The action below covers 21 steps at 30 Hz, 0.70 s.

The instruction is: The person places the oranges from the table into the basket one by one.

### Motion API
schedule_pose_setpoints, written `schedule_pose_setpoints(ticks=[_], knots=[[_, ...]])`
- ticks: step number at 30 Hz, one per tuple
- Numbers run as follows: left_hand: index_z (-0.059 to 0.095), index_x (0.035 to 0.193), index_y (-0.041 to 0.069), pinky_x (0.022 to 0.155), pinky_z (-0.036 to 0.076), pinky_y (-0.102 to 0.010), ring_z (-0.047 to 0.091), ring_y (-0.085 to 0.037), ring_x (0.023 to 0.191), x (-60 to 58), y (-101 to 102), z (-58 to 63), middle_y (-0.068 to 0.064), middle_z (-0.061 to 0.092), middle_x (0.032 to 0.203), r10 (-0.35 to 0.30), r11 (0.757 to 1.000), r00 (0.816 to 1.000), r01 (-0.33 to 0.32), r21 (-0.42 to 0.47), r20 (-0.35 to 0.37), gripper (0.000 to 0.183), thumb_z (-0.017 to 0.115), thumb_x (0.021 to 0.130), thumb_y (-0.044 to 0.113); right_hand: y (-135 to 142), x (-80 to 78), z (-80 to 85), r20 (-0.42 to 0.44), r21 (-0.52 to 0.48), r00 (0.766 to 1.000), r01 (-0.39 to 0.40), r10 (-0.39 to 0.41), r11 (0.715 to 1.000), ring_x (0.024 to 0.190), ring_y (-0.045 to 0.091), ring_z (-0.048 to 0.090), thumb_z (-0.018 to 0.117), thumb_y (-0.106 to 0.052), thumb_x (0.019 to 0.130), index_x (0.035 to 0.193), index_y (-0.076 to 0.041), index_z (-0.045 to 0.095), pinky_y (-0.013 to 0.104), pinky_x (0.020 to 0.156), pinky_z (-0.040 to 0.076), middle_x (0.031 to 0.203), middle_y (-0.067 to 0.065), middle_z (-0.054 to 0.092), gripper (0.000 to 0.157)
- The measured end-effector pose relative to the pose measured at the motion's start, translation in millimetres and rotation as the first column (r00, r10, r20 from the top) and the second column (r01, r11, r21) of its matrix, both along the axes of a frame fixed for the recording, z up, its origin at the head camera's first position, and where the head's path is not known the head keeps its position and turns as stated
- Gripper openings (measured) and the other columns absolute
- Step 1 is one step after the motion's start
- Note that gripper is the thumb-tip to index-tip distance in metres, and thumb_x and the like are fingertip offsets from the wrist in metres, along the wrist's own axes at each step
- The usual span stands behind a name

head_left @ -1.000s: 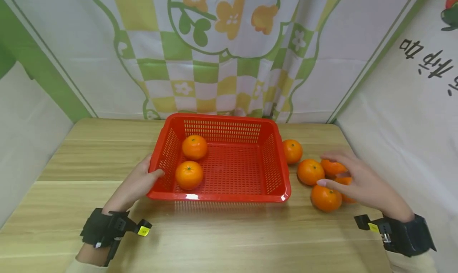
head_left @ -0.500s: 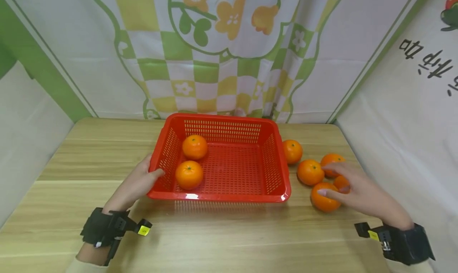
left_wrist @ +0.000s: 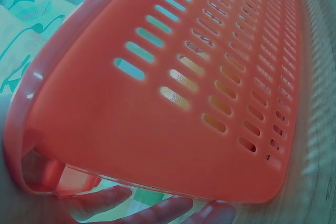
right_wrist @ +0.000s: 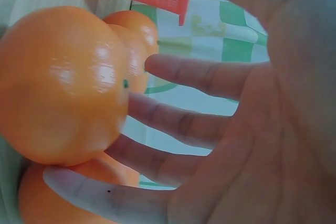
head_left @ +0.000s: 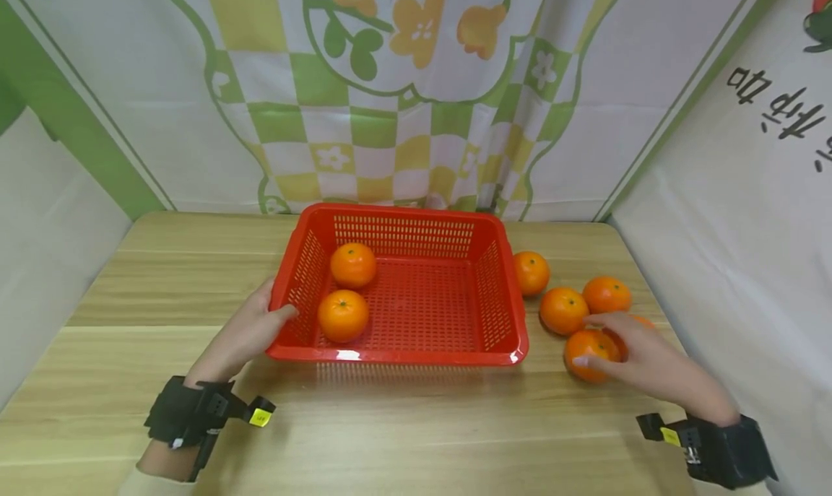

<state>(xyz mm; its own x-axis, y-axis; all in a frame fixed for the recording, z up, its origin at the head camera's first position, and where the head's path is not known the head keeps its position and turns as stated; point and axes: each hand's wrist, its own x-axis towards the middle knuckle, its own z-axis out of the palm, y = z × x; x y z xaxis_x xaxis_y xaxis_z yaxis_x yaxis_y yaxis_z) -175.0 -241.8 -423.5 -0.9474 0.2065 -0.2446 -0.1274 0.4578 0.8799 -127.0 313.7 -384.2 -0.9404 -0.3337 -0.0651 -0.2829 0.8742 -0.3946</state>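
Note:
A red plastic basket [head_left: 403,357] with slotted walls stands on the table, holding two oranges [head_left: 343,315] at its left side. My left hand [head_left: 250,330] grips its left rim, thumb over the inside; in the left wrist view the fingers [left_wrist: 163,211] lie beneath the rim. On the right, my right hand [head_left: 643,359] is spread around the nearest orange [head_left: 590,351], thumb in front and fingers behind. The right wrist view shows that orange [right_wrist: 58,87] right at the fingertips, away from the palm, with the little finger over another orange [right_wrist: 79,192].
More oranges sit close together right of the basket: one by its wall [head_left: 531,273], one in the middle [head_left: 564,311], one farther back [head_left: 607,294]. Another is partly hidden behind the right hand. A checked curtain [head_left: 416,135] hangs behind the wooden table [head_left: 403,438].
My right hand has drawn nearer the front edge and come down from over the group to around the nearest orange. The left hand and the basket stay in place.

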Motion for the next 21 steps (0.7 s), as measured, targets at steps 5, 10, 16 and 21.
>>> schedule_pose_setpoints(ticks=[5,10,16,21], knots=[[0.017,0.167,0.01,0.081,0.065,-0.038,0.076,-0.025,0.095,0.4,-1,0.8,-0.029,0.06,0.142,0.003,1.0,1.0,-0.003,-0.001,0.003,0.066,0.046,0.107,0.015,-1,1.4,-6.3,0.007,0.017,1.0,0.009,-0.009,1.0,0.117,0.029,0.065,0.083,-0.042,0.089,0.129,-0.01,0.067,0.051,0.098,0.054,0.131,0.012,0.07,0.053],[0.018,0.167,0.01,0.082,0.064,-0.038,0.075,-0.025,0.097,0.4,-1,1.2,-0.028,0.059,0.143,0.006,1.0,1.0,-0.006,-0.008,0.007,0.066,0.046,0.107,0.016,-2,1.9,-8.7,0.011,0.017,1.0,0.015,-0.015,1.0,0.118,0.034,0.064,0.085,-0.043,0.086,0.128,-0.008,0.067,0.06,0.101,0.052,0.131,0.016,0.068,0.058],[0.023,0.165,0.01,0.084,0.061,-0.034,0.075,-0.024,0.097,0.0,1,1.9,-0.026,0.063,0.14,0.018,1.0,1.0,-0.018,-0.02,0.015,0.062,0.047,0.108,0.018,-1,4.6,-14.1,0.03,0.025,0.999,0.036,-0.037,0.999,0.114,0.035,0.062,0.089,-0.044,0.081,0.131,-0.007,0.066,0.06,0.097,0.053,0.132,0.02,0.063,0.066],[0.022,0.165,0.008,0.084,0.063,-0.035,0.075,-0.024,0.096,0.5,0,2.6,-0.027,0.063,0.139,0.018,1.0,1.0,-0.018,-0.019,0.015,0.062,0.046,0.108,0.017,-3,6.8,-19.3,0.024,0.027,0.999,0.046,-0.047,0.999,0.112,0.037,0.062,0.091,-0.042,0.078,0.132,-0.007,0.066,0.063,0.094,0.054,0.131,0.022,0.06,0.069]])
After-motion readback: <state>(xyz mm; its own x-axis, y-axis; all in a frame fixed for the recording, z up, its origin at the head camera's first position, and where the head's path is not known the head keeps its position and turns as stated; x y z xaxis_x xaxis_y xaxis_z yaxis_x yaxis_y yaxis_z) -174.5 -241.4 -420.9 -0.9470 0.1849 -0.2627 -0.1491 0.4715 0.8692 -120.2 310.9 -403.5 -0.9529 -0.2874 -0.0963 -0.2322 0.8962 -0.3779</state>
